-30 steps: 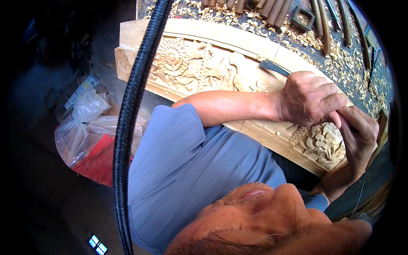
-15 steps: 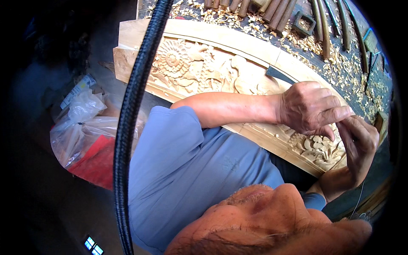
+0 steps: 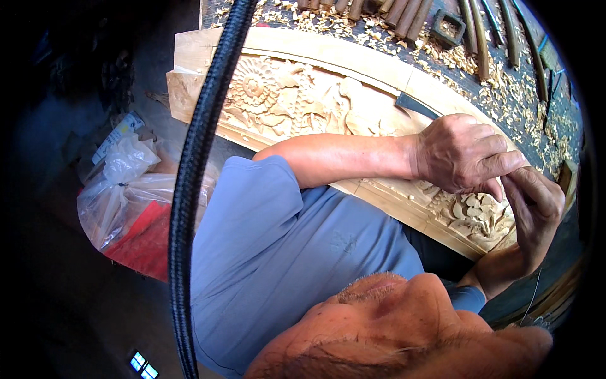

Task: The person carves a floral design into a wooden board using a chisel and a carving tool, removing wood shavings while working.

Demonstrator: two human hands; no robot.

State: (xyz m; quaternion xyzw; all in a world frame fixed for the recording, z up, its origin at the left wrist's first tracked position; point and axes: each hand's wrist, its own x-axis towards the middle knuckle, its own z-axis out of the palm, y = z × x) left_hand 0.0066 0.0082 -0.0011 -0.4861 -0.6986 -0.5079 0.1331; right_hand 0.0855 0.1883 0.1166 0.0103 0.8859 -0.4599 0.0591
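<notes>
My left hand (image 3: 461, 155) hangs over the right part of a carved pale wooden panel (image 3: 315, 104), its fingers curled in. My right hand (image 3: 538, 196) comes up from the lower right with bent fingers. The two hands meet at the fingertips, pressed together in a pinch; whatever is between them is hidden or too small to name. Flower and leaf shapes stand out in relief on the panel, with a round blossom (image 3: 254, 86) at its left and rounded leaves (image 3: 475, 213) below my hands. A dark wedge-shaped patch (image 3: 416, 106) shows beside my left hand.
Wooden-handled tools (image 3: 413, 19) lie in a row on the dark bench, among scattered wood shavings (image 3: 505, 101). A square metal ring (image 3: 448, 30) sits near them. A clear plastic bag (image 3: 126, 189) is at the left. A black braided cable (image 3: 196, 158) crosses the view.
Both hands stay joined at the fingertips, with only a slight shift of the fingers. The whole view has moved a little; the panel and tools otherwise look the same.
</notes>
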